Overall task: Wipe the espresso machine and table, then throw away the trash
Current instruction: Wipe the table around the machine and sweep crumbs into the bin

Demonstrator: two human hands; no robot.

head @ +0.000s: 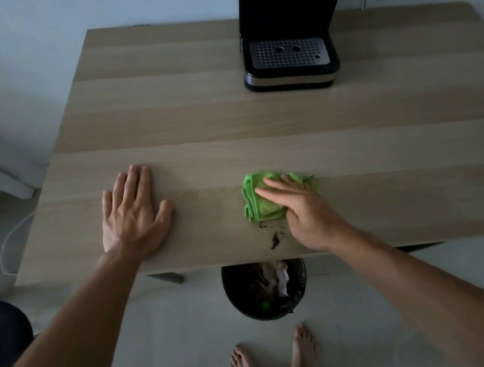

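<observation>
Green cloth (264, 197), bunched and creased, lies under the right hand (307, 215), whose fingers are spread flat on top, pressing rather than clasping. Just nearside of that hand, dark crumbs (274, 240) dot the pale wooden table (355, 137). Well to its left, the left hand (134, 217) rests palm down, fingers apart, holding nothing. Beyond the cloth stands the black espresso machine (290, 22); below the table's edge sits a bin (266, 290) of trash.

Left hand (134, 215) flat on wooden table (189, 111), right hand (303, 208) pressing green cloth (259, 204) beside coffee grounds (274, 240), black espresso machine (288, 29) behind, trash bin (266, 290) below
</observation>
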